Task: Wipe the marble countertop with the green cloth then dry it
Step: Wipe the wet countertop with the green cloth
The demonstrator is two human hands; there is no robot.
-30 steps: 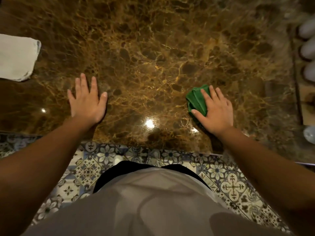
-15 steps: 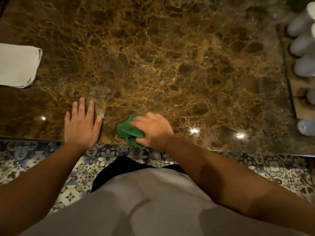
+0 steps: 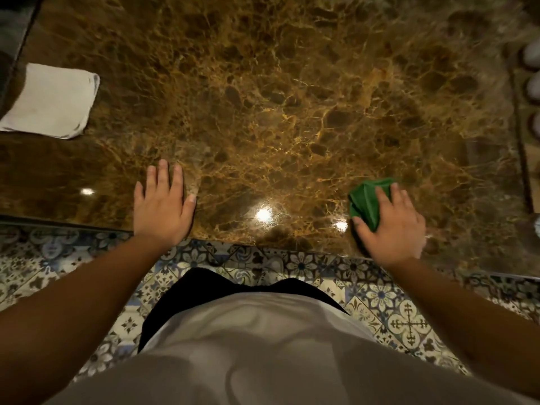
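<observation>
Clearly the wet wiping is under way and the drying has not begun, judging by where the two cloths lie. Largest in view is the marble countertop, a brown slab with gold veining that runs far beyond both sets of fingertips; it shines under ceiling lights, with bright glints on the near strip between the two hands, though whether that gloss is moisture or polish cannot be told. No streaks or dirt show, so how much of the surface has been covered is not readable. Next in size, a folded white cloth lies flat and untouched, well beyond the left fingertips and off to their outer side, near the far-left edge; it is probably meant for drying. At the right edge, beyond the right fingertips, pale rounded objects are too blurred to name. The left hand lies palm-down on the near edge, fingers straight and slightly spread, holding nothing, apparently bracing. The right hand presses down on the green cloth, which is bunched under its palm and sticks out past the thumb side; its fingers lie spread across the cloth, pinning it to the marble near the front edge.
</observation>
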